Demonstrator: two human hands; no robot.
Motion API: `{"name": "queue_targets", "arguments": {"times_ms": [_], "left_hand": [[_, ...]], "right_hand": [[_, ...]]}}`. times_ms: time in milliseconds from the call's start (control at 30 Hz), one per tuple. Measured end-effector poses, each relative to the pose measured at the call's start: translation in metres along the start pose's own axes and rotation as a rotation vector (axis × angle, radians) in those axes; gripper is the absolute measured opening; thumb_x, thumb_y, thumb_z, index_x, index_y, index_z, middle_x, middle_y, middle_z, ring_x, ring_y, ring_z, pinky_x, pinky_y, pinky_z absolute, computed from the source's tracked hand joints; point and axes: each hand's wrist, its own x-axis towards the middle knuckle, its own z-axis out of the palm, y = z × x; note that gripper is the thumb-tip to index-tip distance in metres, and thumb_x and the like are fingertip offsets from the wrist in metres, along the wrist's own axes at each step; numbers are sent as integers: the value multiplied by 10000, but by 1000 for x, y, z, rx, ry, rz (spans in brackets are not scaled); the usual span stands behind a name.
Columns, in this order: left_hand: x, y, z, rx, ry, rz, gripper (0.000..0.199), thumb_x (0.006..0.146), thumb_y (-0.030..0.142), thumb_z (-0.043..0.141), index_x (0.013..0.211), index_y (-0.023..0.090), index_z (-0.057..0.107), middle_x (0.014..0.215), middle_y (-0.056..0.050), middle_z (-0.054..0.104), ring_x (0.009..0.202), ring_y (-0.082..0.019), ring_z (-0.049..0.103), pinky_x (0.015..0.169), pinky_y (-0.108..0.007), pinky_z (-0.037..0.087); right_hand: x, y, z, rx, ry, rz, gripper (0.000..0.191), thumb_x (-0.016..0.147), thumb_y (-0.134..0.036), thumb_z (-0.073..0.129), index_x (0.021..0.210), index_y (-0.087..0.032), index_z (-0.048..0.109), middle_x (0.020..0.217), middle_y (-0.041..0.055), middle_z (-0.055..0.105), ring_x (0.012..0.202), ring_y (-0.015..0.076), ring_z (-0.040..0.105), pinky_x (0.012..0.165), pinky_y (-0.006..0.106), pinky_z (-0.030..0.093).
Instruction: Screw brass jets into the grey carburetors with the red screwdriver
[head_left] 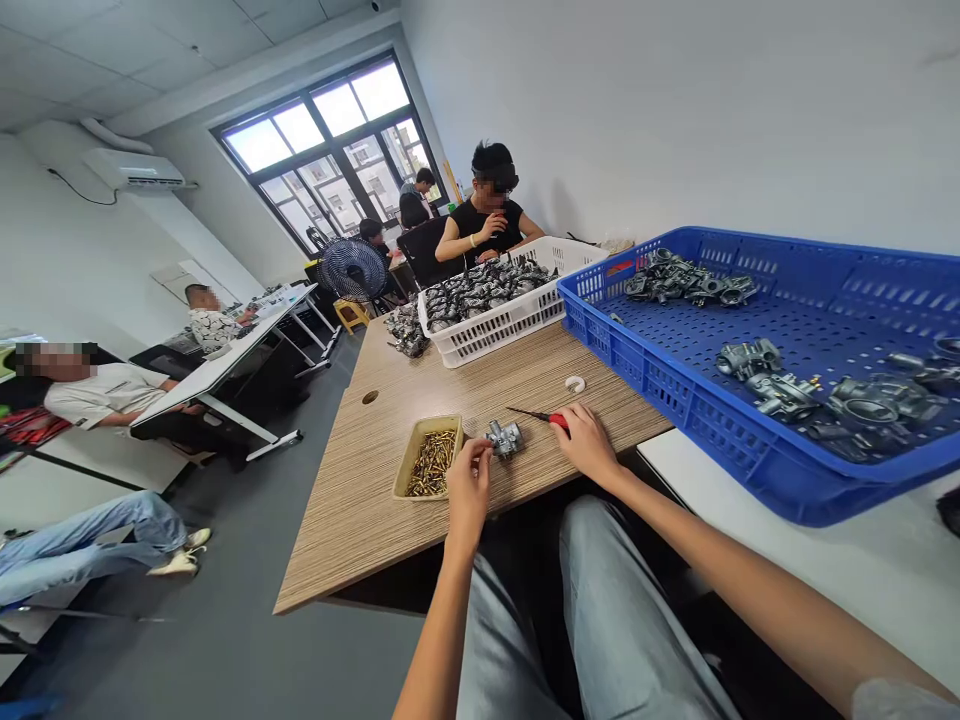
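A small silver carburetor body (507, 440) stands on the wood-grain table (352, 510) in front of me. My left hand (470, 472) is closed at its left side, thumb and fingers together against the metal. Any small part between those fingertips is hidden. Just to the left, a shallow yellowish tray (400, 482) holds many brass-coloured screw-like parts (433, 460). My right hand (586, 440) rests on the table, closed over the red handle of a screwdriver (557, 420). Its dark shaft points left, behind the carburetor and apart from it.
A blue crate (637, 370) with several carburetor bodies (784, 395) stands at right. The white basket (495, 335) at the back is heaped with more. A small white curved piece (575, 384) lies beyond my right hand. A co-worker (491, 215) sits across the table.
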Motion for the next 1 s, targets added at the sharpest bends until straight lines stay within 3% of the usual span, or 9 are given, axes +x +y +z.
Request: {"name": "queue_targets", "arguments": {"times_ms": [100, 200, 300, 467, 800, 1000], "left_hand": [[-1, -5, 9, 115, 93, 14, 229, 1058, 282, 460, 1136, 222, 666, 1113, -99, 752, 1037, -233, 717, 946, -370, 555], [-7, -12, 22, 139, 149, -101, 299, 1036, 220, 401, 1252, 194, 606, 1218, -146, 723, 1141, -268, 696, 1036, -430, 530], [-9, -20, 31, 112, 94, -222, 408, 1028, 215, 369, 1410, 167, 507, 1353, -192, 680, 1255, -292, 662, 1097, -463, 500], [4, -33, 33, 68, 24, -214, 488, 1009, 256, 395, 1480, 166, 485, 1484, -186, 616, 1423, -283, 566, 1217, -471, 413], [18, -37, 34, -37, 68, -175, 397, 952, 197, 407, 1243, 162, 674, 1299, -168, 730, 1254, -287, 667, 1146, -475, 482], [14, -37, 29, -140, 32, -205, 449, 948, 215, 415, 1321, 154, 657, 1289, -155, 739, 1202, -279, 690, 1102, -459, 502]], "right_hand": [[0, 0, 0, 3, 0, 7, 144, 1044, -267, 549, 1072, -196, 672, 1115, 116, 670, 1071, 275, 596, 953, 358, 424], [1, 0, 1, 10, 7, 14, 152, 1051, -275, 534, 1067, -199, 665, 1109, 116, 671, 1062, 274, 598, 944, 357, 426], [1, 0, 1, 19, 14, 17, 166, 1059, -287, 517, 1077, -200, 657, 1113, 117, 675, 1058, 272, 603, 941, 359, 432], [2, 2, 3, 40, 22, 24, 188, 1074, -298, 474, 1108, -215, 639, 1128, 114, 682, 1076, 269, 606, 953, 358, 433], [7, 11, 8, 158, 58, 65, 246, 1061, -359, 428, 1051, -222, 632, 1106, 113, 714, 1072, 261, 647, 974, 362, 470], [8, 12, 5, 250, 68, 144, 370, 1071, -499, 340, 1054, -249, 612, 1026, 99, 764, 954, 265, 716, 835, 351, 519]]}}
